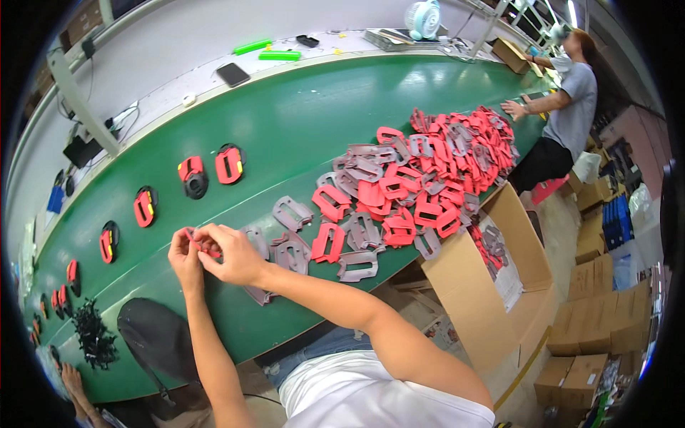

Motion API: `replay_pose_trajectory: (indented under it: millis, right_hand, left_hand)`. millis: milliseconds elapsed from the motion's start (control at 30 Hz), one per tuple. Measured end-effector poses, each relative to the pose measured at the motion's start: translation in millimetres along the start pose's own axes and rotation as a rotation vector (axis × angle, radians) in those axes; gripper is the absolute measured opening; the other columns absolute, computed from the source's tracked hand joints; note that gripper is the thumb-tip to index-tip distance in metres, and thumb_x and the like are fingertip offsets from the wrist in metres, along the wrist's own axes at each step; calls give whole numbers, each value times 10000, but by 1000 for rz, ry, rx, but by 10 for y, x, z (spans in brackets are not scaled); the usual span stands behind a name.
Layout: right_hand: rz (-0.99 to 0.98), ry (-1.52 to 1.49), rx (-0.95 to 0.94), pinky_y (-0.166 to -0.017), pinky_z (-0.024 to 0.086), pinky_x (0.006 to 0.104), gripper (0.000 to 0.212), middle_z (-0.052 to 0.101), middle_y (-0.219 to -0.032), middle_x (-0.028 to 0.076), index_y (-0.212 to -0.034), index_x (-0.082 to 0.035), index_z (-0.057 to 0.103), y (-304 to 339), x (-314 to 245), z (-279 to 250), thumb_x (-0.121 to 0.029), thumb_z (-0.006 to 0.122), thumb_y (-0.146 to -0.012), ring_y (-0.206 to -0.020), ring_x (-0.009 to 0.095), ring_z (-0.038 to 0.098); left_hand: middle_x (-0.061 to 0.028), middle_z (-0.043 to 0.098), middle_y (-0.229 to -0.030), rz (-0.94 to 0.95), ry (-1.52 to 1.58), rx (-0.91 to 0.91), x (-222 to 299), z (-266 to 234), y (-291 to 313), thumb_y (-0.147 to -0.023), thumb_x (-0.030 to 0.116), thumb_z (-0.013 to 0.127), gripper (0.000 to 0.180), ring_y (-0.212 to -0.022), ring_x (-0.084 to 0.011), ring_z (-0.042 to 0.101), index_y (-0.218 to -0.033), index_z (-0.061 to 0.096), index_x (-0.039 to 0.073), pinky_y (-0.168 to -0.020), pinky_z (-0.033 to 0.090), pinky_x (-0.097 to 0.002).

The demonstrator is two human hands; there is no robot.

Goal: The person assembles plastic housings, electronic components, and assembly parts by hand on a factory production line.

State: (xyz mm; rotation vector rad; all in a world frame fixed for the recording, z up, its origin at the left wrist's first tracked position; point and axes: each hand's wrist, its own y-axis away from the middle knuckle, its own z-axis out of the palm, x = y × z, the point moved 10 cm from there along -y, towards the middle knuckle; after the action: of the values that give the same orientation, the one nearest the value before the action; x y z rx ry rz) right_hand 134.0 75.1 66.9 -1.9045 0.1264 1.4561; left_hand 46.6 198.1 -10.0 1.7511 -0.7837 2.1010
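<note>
Close together over the near side of the green table, my left hand (186, 258) and my right hand (232, 254) are both closed on a small red plastic part (207, 250). My fingers cover most of it, so its full shape is hidden. Just right of my hands lie loose grey frame-shaped parts (291, 255) and red frame-shaped parts (328, 242), each with slots through it. They run into a large heap of red and grey parts (457, 153) farther right. Beyond my hands, red-and-black pieces with yellow marks (145, 207) stand spaced out in a line along the table.
An open cardboard box (471, 285) with more parts stands against the table at right. Left of my arms lie a black bag (153, 335) and a pile of small black pieces (93, 335). A co-worker (571, 100) is at the far right; another person's hand (71, 378) shows at lower left.
</note>
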Motion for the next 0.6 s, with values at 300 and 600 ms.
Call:
replay_pose_trajectory:
  millis: [300, 600]
  right_hand:
    - [-18, 49, 29, -650, 483, 314, 207, 570, -798, 115, -950, 11, 534, -36, -14, -110, -50, 591, -760, -724, 215, 577]
    - [-176, 181, 82, -622, 471, 349, 215, 575, -801, 122, -937, 1, 538, -12, -71, -109, -52, 609, -741, -714, 251, 566]
  left_hand:
    - [-19, 557, -867, 0, 46, -34, -19, 94, -6, -859, 63, 584, 110, -759, -86, 541, -942, 535, 10, -696, 448, -217]
    - [-16, 555, -855, 89, -46, -18, 46, 79, -2, -852, 71, 604, 127, -766, -78, 533, -933, 530, 8, -686, 440, -214]
